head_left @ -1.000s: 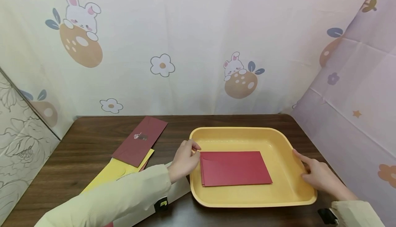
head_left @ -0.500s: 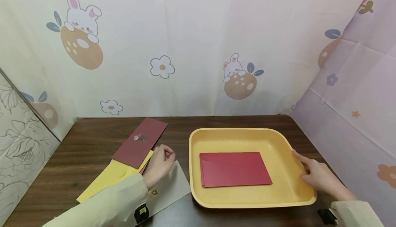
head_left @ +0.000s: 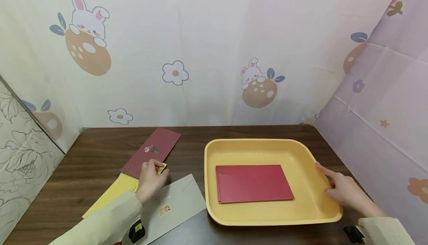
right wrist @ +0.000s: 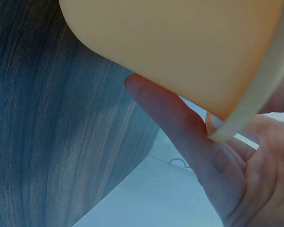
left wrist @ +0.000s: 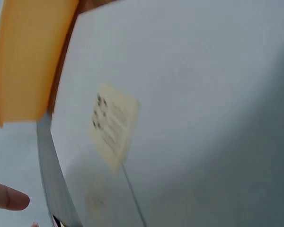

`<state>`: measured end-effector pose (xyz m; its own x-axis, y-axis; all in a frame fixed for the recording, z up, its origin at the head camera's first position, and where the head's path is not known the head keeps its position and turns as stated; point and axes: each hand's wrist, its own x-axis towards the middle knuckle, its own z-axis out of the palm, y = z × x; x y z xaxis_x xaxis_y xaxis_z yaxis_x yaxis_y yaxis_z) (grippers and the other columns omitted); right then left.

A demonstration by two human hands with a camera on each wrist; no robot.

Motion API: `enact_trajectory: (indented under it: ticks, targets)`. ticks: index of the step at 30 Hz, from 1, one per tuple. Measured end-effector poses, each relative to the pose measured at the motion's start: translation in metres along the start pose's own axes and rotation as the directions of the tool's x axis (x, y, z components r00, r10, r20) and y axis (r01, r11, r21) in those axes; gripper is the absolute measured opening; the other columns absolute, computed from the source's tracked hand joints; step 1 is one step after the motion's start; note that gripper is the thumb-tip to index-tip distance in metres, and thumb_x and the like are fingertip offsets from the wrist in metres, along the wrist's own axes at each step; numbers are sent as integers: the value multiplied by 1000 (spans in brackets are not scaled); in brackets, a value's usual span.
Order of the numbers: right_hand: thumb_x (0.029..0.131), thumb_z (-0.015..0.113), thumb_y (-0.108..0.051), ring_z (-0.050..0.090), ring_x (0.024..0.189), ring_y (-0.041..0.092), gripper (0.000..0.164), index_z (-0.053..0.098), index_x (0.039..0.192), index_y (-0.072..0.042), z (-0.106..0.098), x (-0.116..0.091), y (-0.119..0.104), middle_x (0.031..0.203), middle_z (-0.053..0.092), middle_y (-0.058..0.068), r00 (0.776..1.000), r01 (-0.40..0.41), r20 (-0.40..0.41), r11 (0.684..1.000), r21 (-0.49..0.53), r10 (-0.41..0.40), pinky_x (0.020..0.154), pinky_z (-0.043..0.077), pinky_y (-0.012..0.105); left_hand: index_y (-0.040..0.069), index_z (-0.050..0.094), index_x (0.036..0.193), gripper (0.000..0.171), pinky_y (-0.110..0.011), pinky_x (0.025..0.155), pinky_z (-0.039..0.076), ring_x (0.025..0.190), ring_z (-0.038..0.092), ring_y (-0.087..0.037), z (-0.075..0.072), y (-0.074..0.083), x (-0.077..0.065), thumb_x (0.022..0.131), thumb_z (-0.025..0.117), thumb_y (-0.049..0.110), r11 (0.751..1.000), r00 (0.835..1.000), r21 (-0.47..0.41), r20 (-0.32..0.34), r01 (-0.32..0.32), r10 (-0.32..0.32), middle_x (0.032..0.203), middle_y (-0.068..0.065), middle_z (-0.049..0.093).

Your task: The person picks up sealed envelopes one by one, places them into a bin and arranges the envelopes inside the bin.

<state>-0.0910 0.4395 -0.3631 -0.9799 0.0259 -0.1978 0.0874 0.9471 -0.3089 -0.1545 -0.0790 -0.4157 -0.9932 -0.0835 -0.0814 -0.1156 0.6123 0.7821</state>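
Note:
On the left of the table in the head view, my left hand (head_left: pixel 152 182) reaches over a small pile of envelopes. Its thumb and fingertips are apart, around the corner of a yellow envelope (head_left: pixel 122 191). A maroon envelope (head_left: pixel 155 146) overlaps the yellow one, and a grey-white envelope (head_left: pixel 180 196) lies beside the wrist, its gold stamp (left wrist: pixel 114 120) close in the left wrist view. My right hand (head_left: pixel 347 189) holds the right side of a yellow tray (head_left: pixel 272 215), with a finger (right wrist: pixel 165 106) along the outside of its wall. Stacked red envelopes (head_left: pixel 254 183) lie in the tray.
The dark wooden table (head_left: pixel 103 144) ends at a printed curtain (head_left: pixel 207 100) behind. More curtain (head_left: pixel 378 107) stands close along the right side, near my right arm.
My left hand has left the tray's left rim and moved left to the envelope pile, uncovering the grey-white envelope. My right hand and the tray stay in place.

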Motion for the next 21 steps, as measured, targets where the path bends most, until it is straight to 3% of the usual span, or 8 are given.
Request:
enact_trajectory:
  ticks: [5, 11, 17, 21]
  targets:
    - [76, 56, -1, 34, 45, 11, 77, 26, 147, 3, 0, 0, 0, 56, 43, 2, 1000, -8, 8, 1000, 9, 8, 46, 36, 26, -5, 49, 104, 30, -45, 87, 35, 100, 44, -35, -8, -10, 5, 87, 61, 16, 999, 999, 39, -54, 8, -6, 110, -23, 39]
    - [76, 56, -1, 34, 45, 11, 77, 26, 147, 3, 0, 0, 1, 54, 43, 2, 1000, -10, 8, 1000, 13, 10, 46, 36, 26, -11, 40, 114, 46, -59, 97, 15, 117, 18, -48, -17, -19, 12, 84, 61, 16, 994, 995, 101, -95, 43, -34, 124, -35, 23]
    - [75, 56, 0, 32, 44, 10, 77, 27, 147, 3, 1, 0, 1, 53, 39, 0, 1000, -4, 3, 1000, 20, 3, 46, 35, 26, -22, 14, 135, 94, -64, 103, 8, 126, 4, -55, -23, -26, 18, 82, 69, 31, 982, 995, 160, -37, 99, -94, 138, -44, 5]
    - [75, 56, 0, 31, 44, 10, 77, 27, 147, 3, 1, -1, 1, 53, 39, -1, 1000, -2, -1, 1000, 19, 2, 45, 35, 25, -25, -1, 138, 107, -66, 107, 1, 133, -5, -57, -26, -29, 20, 83, 68, 35, 978, 992, 175, 14, 117, -122, 144, -44, -9]
